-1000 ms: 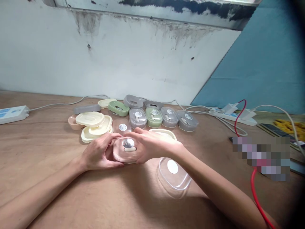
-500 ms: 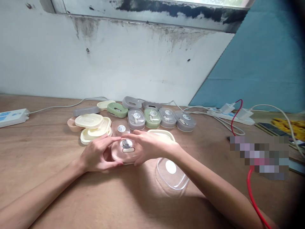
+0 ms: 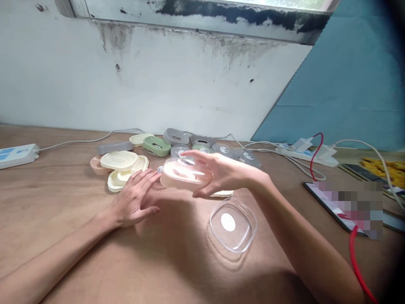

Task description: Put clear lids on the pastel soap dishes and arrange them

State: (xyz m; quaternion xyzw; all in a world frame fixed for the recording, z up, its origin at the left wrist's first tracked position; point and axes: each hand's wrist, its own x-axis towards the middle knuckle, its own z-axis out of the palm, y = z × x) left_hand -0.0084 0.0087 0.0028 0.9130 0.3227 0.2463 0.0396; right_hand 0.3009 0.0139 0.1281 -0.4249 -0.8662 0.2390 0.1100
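Observation:
My right hand [image 3: 218,171] grips a pink box with a clear lid [image 3: 183,175], lifted above the table and somewhat blurred. My left hand [image 3: 134,200] is low over the table with its fingers apart, holding nothing. Just beyond its fingertips a sticker on another clear-lidded pink box [image 3: 160,169] shows, mostly covered by my hands. Cream oval pieces [image 3: 119,161] are piled beyond my left hand, beside a peach one [image 3: 98,164]. A loose clear lid with a white sticker [image 3: 242,232] lies near my right forearm.
Grey boxes [image 3: 175,136] and a green box [image 3: 156,145] stand towards the wall. Power strips lie at the left [image 3: 19,155] and back right [image 3: 311,155]. A phone [image 3: 319,202] and a red cable [image 3: 356,253] are at the right.
The pink box has risen and moved right and away in my right hand. My left hand has let go of it, its fingers now spread.

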